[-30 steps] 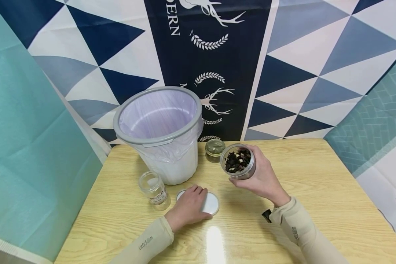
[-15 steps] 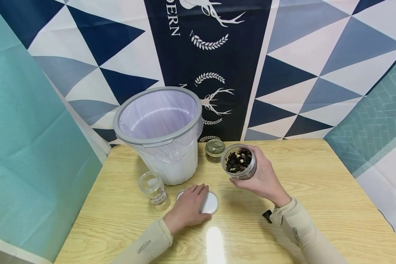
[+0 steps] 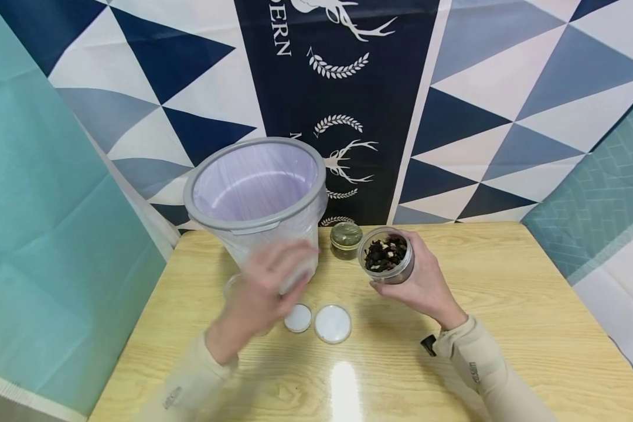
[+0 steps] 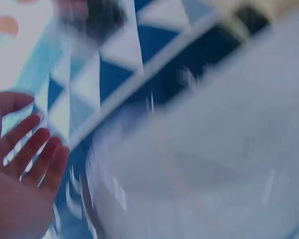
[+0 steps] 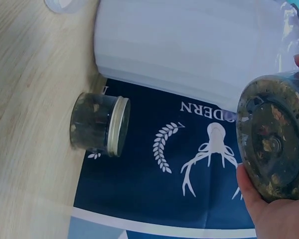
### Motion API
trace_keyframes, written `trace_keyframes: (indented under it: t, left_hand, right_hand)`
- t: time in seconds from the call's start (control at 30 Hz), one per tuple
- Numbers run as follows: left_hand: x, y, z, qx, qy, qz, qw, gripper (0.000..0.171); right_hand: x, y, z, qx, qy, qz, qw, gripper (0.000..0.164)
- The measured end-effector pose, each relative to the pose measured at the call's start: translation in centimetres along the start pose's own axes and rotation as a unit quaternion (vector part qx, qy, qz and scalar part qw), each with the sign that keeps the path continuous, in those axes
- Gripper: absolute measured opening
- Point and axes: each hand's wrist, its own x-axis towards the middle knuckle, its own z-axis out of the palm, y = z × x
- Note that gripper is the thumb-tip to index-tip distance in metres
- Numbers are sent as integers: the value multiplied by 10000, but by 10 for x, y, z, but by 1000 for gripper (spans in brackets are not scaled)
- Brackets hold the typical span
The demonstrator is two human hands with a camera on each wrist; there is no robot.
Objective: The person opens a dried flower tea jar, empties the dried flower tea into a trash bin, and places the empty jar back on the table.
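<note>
My right hand [image 3: 422,287] grips a clear jar [image 3: 386,256] of dark dried tea-like pieces with pale bits, raised above the table and tilted with its open mouth in sight. In the right wrist view the underside of this jar [image 5: 274,137] shows. My left hand [image 3: 266,281], blurred, is in the air in front of the bin; in the left wrist view its fingers [image 4: 37,154] are loosely spread with nothing in them. Two round white lids, a small lid [image 3: 298,318] and a larger lid [image 3: 333,323], lie side by side on the table.
A bin [image 3: 255,225] with a grey rim and a clear liner stands at the back left. Right of it is a closed jar [image 3: 345,241] with a gold-edged lid. An open glass jar [image 3: 233,285] is mostly hidden behind my left hand. Patterned cloth [image 3: 459,146] hangs behind the table.
My left hand has lifted off the lids and moved left and up towards the bin, uncovering both lids. My right hand holds the jar in nearly the same place.
</note>
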Motion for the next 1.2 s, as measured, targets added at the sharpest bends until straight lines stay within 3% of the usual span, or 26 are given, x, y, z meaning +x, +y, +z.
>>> trace_keyframes:
  t: [0.07,0.13,0.27,0.4,0.6,0.83,1.0,1.2]
  left_hand:
    - [8,-22,-19,224,638,-427,9968,32]
    - [15,-46,-36,419,1002,-1041,9886,29]
    - [22,-90,-63,516,1099,-2285,9659,29]
    - [21,-119,-75,412,956,-3122,9443,30]
    - [13,-136,-73,-14,472,-3959,9171,35]
    - [13,-141,-71,-284,130,-4554,8897,49]
    - [20,-145,-78,-179,-548,-4949,8670,59]
    - [35,-160,-82,-301,-1426,-5280,8366,68]
  right_hand:
    - [1,-1,-1,24,-6,26,10000,96]
    - [3,-2,-4,8,-8,36,10000,96]
    - [10,-8,-10,6,-16,44,10000,94]
    - [18,-12,-14,115,56,-26,9999,95]
    - [23,-12,-13,258,153,-66,9995,96]
    - [29,-13,-15,233,102,66,9997,95]
    - [46,-17,-19,229,122,-1,9997,92]
    - [86,-39,-23,216,318,-382,9985,91]
